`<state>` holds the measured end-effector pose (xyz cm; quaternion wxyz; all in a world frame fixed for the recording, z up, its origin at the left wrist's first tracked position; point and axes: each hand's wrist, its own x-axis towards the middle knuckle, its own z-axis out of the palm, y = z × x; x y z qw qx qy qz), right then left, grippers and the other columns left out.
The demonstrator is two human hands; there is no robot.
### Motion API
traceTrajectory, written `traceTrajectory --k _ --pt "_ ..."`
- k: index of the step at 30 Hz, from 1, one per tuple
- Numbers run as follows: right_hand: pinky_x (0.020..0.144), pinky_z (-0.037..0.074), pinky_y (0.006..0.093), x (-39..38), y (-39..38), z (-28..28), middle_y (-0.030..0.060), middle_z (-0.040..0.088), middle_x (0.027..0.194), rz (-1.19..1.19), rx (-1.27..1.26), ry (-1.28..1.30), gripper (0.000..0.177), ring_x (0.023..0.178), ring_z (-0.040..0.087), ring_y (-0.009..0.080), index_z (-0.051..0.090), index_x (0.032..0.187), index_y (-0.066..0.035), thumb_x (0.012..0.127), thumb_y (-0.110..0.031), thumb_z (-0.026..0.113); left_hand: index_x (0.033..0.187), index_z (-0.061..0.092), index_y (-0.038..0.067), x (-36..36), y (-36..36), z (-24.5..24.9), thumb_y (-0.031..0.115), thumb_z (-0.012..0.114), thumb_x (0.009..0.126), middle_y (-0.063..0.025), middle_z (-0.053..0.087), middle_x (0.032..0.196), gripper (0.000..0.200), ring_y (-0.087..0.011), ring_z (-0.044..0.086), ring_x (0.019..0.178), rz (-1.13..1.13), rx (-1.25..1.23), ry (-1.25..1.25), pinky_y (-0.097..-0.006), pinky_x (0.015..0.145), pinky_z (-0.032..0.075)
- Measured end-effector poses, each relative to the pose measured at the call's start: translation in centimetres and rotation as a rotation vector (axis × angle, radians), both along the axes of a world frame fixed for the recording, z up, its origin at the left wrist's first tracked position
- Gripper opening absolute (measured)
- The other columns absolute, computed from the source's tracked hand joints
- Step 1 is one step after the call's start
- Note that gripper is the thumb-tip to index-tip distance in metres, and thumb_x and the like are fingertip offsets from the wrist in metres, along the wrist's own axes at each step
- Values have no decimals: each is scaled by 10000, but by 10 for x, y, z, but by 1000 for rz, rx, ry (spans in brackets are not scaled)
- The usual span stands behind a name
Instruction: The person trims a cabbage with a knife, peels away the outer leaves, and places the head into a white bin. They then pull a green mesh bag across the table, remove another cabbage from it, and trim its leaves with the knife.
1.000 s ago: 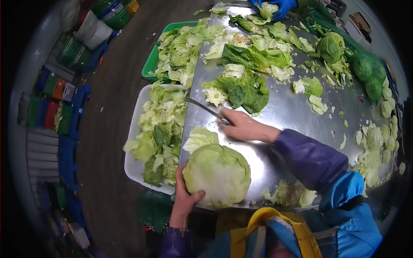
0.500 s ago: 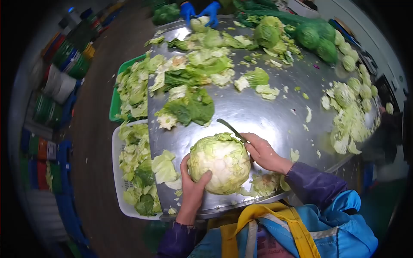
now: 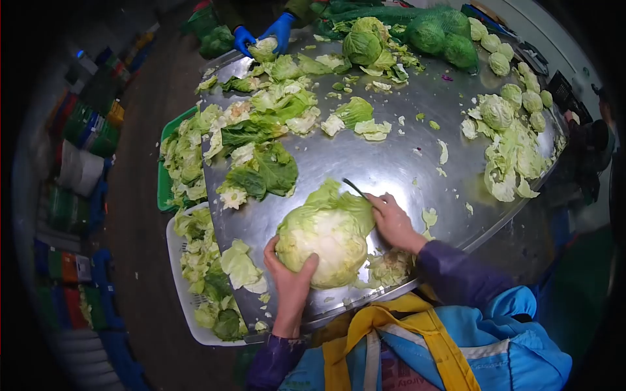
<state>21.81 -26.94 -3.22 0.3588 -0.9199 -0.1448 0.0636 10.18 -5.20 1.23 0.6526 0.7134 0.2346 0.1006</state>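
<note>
At the steel worktop's (image 3: 398,156) near edge, a cabbage head (image 3: 326,244) is being steadied by the left hand (image 3: 290,277), its grip wrapped on the near side, while a knife (image 3: 354,188) is being clamped in the right hand's (image 3: 393,221) closed grip just behind the head. As the round head is being rested on slick metal, it could be rolled, and the blade could be deflected toward the left fingers (image 3: 309,266). Farther off, trimmed leaves (image 3: 257,173) are being heaped at the rim and could be spilled.
</note>
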Motion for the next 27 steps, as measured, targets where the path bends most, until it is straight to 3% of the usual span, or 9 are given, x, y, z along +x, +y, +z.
traceTrajectory --k 6,8,11,18,20,21,22,24,27 --pt "746 514 403 -16 10 64 180 456 1187 82 160 -128 406 842 605 335 469 1308 -179 906 -129 447 1314 312 47 9 -6 15 182 742 688 -178 311 1239 771 -327 355 1189 -57 169 33 -422 1019 313" --pt "717 500 396 -20 15 86 128 458 1164 266 88 -22 456 810 601 320 480 1314 -183 872 -71 493 1305 321 40 12 -6 14 186 744 687 -177 312 1237 763 -323 358 1186 -67 183 34 -423 1018 314" --pt "622 515 387 -26 24 67 105 460 1169 280 -7 -171 459 719 612 303 482 1314 -221 872 -99 508 1295 330 31 14 -13 19 188 751 676 -177 318 1230 765 -321 365 1178 -69 283 28 -416 1018 316" --pt "620 516 385 40 40 59 127 568 1012 213 -329 -28 541 761 622 322 428 1338 -231 825 -185 594 1282 353 26 20 -11 24 161 749 654 -169 332 1213 755 -312 381 1169 -120 359 54 -402 1015 332" --pt "670 508 409 54 38 25 149 595 957 306 -90 -136 594 780 622 341 437 1303 -195 759 -249 669 1280 361 36 18 1 16 146 740 658 -164 348 1204 736 -303 395 1168 -221 335 -18 -404 1023 334" --pt "718 488 408 54 41 27 168 597 962 276 -18 -129 570 796 610 342 472 1230 -136 735 -297 705 1325 331 45 18 25 -6 152 737 667 -174 337 1271 781 -305 376 1210 -249 37 5 -413 1037 325" --pt "718 488 408 52 40 30 168 597 962 286 -19 -129 570 796 610 342 472 1230 -136 735 -297 705 1325 331 45 15 40 -2 152 737 667 -174 337 1271 781 -305 376 1210 -240 34 5 -413 1037 325" --pt "679 471 418 50 37 35 155 601 838 172 8 182 496 754 602 364 469 1175 -111 775 -342 651 1375 280 47 16 61 14 169 734 682 -187 297 1352 838 -313 343 1252 -237 -307 31 -422 1043 317" --pt "648 459 421 22 28 26 151 594 750 150 145 135 422 715 603 334 479 1090 -96 787 -326 661 1398 243 44 2 52 -3 175 733 697 -199 267 1386 865 -318 319 1275 -84 -50 41 -427 1050 306"
